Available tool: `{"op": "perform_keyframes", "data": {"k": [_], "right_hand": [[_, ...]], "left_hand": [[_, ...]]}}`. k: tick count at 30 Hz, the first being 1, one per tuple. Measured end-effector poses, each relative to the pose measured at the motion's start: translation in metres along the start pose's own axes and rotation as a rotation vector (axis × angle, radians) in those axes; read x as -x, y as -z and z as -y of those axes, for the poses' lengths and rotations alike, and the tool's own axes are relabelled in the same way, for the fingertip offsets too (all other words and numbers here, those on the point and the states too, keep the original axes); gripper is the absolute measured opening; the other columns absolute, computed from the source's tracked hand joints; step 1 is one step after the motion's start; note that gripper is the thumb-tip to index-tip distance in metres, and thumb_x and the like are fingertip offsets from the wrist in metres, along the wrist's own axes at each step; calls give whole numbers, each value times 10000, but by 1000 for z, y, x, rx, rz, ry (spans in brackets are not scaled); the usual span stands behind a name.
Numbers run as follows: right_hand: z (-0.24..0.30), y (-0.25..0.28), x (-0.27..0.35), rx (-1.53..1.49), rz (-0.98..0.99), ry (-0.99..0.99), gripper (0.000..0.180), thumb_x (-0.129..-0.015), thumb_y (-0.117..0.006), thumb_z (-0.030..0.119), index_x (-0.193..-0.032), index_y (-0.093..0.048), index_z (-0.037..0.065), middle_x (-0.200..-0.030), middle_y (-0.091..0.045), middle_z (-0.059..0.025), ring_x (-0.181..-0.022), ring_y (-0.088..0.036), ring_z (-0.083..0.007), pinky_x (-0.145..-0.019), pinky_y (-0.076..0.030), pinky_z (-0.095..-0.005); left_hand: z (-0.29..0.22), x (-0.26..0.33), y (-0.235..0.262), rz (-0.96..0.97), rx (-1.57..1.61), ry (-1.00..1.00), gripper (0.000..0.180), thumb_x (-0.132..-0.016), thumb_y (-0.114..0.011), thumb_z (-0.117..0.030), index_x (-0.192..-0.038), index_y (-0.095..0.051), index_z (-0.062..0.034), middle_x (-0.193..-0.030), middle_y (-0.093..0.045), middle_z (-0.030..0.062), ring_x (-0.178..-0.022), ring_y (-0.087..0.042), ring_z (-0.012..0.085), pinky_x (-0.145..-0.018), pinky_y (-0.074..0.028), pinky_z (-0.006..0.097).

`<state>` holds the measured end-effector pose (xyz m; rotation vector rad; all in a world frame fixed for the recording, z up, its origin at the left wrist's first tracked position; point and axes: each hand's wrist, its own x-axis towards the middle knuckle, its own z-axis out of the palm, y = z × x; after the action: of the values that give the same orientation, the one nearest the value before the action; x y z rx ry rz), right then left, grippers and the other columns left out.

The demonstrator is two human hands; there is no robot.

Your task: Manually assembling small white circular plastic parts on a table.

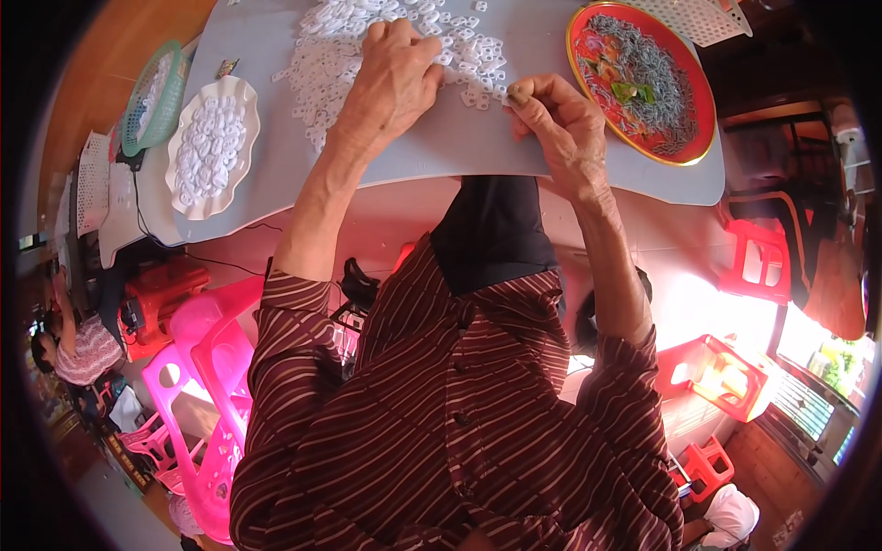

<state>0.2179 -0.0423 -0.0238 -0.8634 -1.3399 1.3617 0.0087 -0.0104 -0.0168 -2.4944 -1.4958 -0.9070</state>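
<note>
My left hand (390,81) reaches over a spread of small white plastic pieces (317,78), its fingers curled down and the tips hidden. What they grip, if anything, does not show. To its right, my right hand (565,129) has thumb and forefinger pinched together at the edge of a cluster of square white pieces with holes (478,60). A white piece lies right at those fingertips; the held thing is too small to make out. Beyond the right hand, a red round tray (703,124) with a gold rim carries many thin grey metal bits.
On the grey table (432,151), a white wavy-edged dish (241,96) of oval white pieces stands at left. A green basket (170,69) is beside it. A white perforated basket (694,20) sits at far right. Pink chairs (216,340) and red stools (717,372) stand around; other people show at the edges.
</note>
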Motion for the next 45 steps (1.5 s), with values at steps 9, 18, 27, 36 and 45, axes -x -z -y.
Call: {"op": "perform_keyframes", "data": {"k": [9,18,27,36,45], "right_hand": [[-2,2,0,1,3,17,118,-888,-593,111,-900,-597,-6,-779,-593,-7,-662,-511,-60,-625,-443,-199],[-2,0,-2,-231,29,112,116,-907,-566,126,-933,-583,15,-946,-618,-43,-781,-553,-71,-681,-465,-225],[-5,0,-1,-98,-22,126,111,-892,-586,111,-931,-605,9,-813,-619,-16,-719,-547,-66,-663,-465,-214],[-4,0,0,-36,-39,78,130,-876,-603,84,-972,-617,-3,-770,-611,-9,-667,-537,-54,-626,-458,-190],[-3,-2,1,-97,-70,84,181,-866,-616,77,-1026,-588,-3,-810,-623,-21,-704,-563,-68,-644,-484,-204]], "left_hand": [[-18,-3,10,-37,459,152,110,-797,-613,-71,-886,-614,-6,-777,-600,83,-773,-546,209,-698,-448,332],[-50,11,-5,93,1234,505,202,-883,-578,-148,-1010,-618,3,-771,-623,15,-680,-548,57,-620,-444,209],[-61,12,-8,16,1208,573,136,-859,-568,-116,-952,-604,-24,-756,-578,-29,-693,-521,51,-617,-413,185],[-60,2,-8,-92,1157,535,67,-839,-586,-84,-870,-572,-26,-741,-572,-29,-697,-535,40,-627,-433,185],[-52,1,-11,-85,1240,484,96,-842,-600,-95,-913,-596,-30,-736,-571,-38,-702,-533,35,-625,-427,191]]}}
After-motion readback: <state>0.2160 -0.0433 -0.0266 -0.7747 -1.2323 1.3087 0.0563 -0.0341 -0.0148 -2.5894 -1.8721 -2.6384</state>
